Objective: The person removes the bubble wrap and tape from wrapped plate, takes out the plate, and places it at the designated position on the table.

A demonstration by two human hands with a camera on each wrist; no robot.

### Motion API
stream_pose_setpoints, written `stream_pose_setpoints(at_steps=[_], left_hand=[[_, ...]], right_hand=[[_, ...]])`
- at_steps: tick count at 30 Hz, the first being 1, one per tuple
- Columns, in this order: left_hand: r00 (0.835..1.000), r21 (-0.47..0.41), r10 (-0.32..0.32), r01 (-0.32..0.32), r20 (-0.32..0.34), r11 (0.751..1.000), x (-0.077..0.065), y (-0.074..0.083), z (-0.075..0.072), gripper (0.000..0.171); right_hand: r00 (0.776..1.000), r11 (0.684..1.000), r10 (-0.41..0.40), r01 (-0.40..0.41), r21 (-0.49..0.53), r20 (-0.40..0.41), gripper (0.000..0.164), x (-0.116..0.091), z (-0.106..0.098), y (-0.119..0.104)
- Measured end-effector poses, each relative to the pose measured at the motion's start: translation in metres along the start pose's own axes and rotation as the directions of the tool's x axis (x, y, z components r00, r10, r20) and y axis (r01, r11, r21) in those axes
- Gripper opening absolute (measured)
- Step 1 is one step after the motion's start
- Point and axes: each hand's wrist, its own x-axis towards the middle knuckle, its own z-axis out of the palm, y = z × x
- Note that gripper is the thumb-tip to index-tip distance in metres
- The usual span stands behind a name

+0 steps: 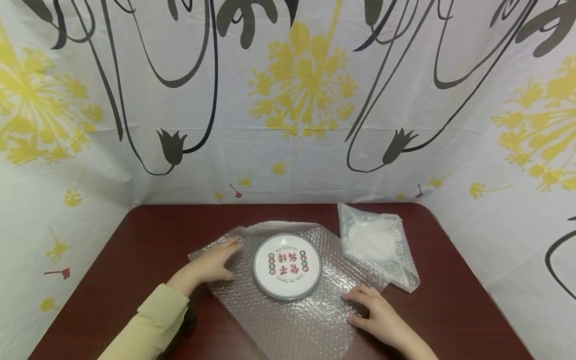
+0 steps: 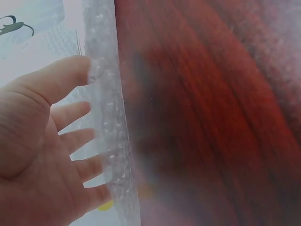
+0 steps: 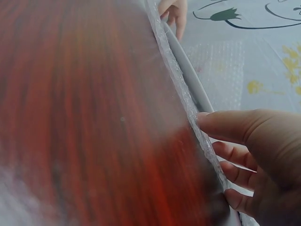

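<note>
Head view: white plate [image 1: 288,266] on a bubble wrap sheet [image 1: 292,325]

A patterned cloth [image 1: 288,172] rises behind and to both sides of a dark red table [image 1: 166,240], which seems to serve as flat support for everything here. On it lies the bubble wrap sheet, turned so that one corner points to the near side, perhaps to leave loose film around what it bears. A wrapped packet [image 1: 375,240] with something white inside lies at the far right, beside the sheet; whether their edges overlap, I cannot tell. The white plate, with red characters, lies face up on the sheet's far half, probably set there to leave a long near flap. The left hand [image 1: 211,265] has its fingers spread at the sheet's left edge, gripping nothing, likely steadying it. The right hand [image 1: 375,312] has loosely bent fingers, thumb apart, on the sheet's right side; no clear pinch shows, so it seems to rest lightly.
</note>
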Motion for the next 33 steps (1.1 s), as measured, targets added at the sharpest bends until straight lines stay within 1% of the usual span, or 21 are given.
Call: stream_pose_setpoints(at_steps=[6, 15, 23, 28, 33], left_hand=[[0.999, -0.005, -0.038, 0.038, 0.011, 0.999, 0.011, -0.002, 0.000, 0.091], [0.991, 0.020, -0.133, 0.132, 0.034, 0.991, 0.024, -0.007, -0.002, 0.097], [0.987, 0.011, -0.158, 0.157, 0.039, 0.987, 0.032, -0.010, -0.003, 0.099], [0.986, 0.021, -0.160, 0.159, 0.044, 0.987, 0.036, -0.016, -0.002, 0.100], [0.987, 0.034, -0.158, 0.156, 0.039, 0.987, 0.039, -0.020, 0.000, 0.100]], right_hand=[[1.000, 1.000, 0.001, -0.001, 0.011, -0.003, 0.040, 0.000, 0.000, 0.001], [1.000, 1.000, 0.002, -0.002, -0.003, -0.014, 0.043, 0.000, 0.003, 0.004], [1.000, 1.000, -0.009, 0.009, -0.001, -0.021, 0.042, -0.001, 0.002, 0.004], [1.000, 1.000, 0.007, -0.007, 0.012, -0.006, 0.043, 0.000, 0.002, 0.005], [1.000, 1.000, -0.013, 0.013, 0.026, -0.003, 0.041, 0.000, 0.001, 0.005]])
